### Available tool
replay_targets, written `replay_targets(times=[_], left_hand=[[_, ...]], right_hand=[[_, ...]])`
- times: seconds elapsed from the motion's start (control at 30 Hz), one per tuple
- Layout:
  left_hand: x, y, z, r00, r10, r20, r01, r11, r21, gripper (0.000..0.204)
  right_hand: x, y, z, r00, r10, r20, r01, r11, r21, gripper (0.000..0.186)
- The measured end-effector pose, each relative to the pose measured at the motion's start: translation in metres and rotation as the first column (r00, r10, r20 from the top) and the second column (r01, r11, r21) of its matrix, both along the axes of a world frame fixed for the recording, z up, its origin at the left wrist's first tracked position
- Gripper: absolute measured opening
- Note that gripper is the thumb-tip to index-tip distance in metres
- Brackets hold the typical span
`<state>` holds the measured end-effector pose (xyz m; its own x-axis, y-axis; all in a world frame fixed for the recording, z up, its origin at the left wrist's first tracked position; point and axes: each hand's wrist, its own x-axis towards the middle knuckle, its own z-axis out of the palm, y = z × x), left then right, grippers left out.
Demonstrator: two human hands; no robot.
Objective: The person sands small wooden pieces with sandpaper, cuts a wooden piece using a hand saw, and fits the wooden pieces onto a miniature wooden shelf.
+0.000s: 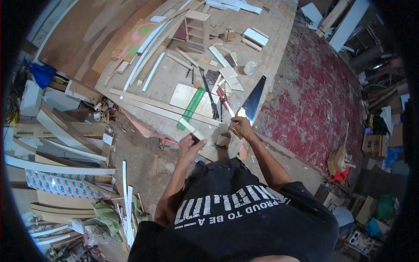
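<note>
1. Handsaw (pixel 252 104) is being gripped at its wooden handle by the right hand (pixel 241 126), the fingers clenched around it; the dark blade is pointing away over the far edge of the workbench (pixel 174 78), above the red tiled floor (pixel 318 100).
2. A short pale wooden strip (pixel 191 129) is being pinched near its close end by the left hand (pixel 190 144), at the near edge of the bench, with the fingers folded around it.
3. The strip is being judged light, stiff and thin, and likely to split if it is bent; a hold close to the bench edge, as now, is being judged the steadiest.
4. The saw is being judged moderately light, with a springy blade and sharp teeth, so the handle is being taken as the only safe place to hold it.
5. One saw and one held strip are being counted, with one small wooden block (pixel 223 140) lying between the hands.
6. One green straightedge (pixel 190 108), one small open wooden shelf unit (pixel 197 29) and one long dark tool (pixel 211 97) beside a red-handled tool (pixel 224 100) are being counted on the bench.
7. Loose offcuts and long white strips (pixel 144 56) are lying scattered in numbers too great to be counted.
</note>
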<state>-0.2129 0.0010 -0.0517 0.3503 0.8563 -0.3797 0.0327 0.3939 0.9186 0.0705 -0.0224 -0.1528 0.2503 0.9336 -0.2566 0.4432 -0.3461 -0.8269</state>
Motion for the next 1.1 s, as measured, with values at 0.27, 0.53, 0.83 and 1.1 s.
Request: replay_targets(times=[0.27,0.53,0.83,1.1], left_hand=[[-0.074,-0.016,-0.053,0.920,0.213,-0.328,-0.120,0.952,0.282,0.021],[-0.136,-0.037,-0.043,0.778,0.323,-0.538,-0.104,0.912,0.398,0.018],[-0.172,0.022,-0.053,0.790,0.077,-0.608,0.071,0.974,0.216,0.020],[-0.133,0.132,-0.002,0.908,-0.001,-0.419,0.107,0.968,0.228,0.019]], right_hand=[[-0.016,0.141,-0.057,0.860,0.055,0.508,-0.263,0.900,0.347,0.013],[-0.098,0.300,-0.045,0.838,0.059,0.543,-0.023,0.997,-0.072,0.025],[-0.051,0.295,-0.101,0.815,-0.164,0.556,0.108,0.985,0.133,0.038],[-0.083,0.160,0.130,0.936,0.254,-0.245,-0.208,0.958,0.198,0.025]])
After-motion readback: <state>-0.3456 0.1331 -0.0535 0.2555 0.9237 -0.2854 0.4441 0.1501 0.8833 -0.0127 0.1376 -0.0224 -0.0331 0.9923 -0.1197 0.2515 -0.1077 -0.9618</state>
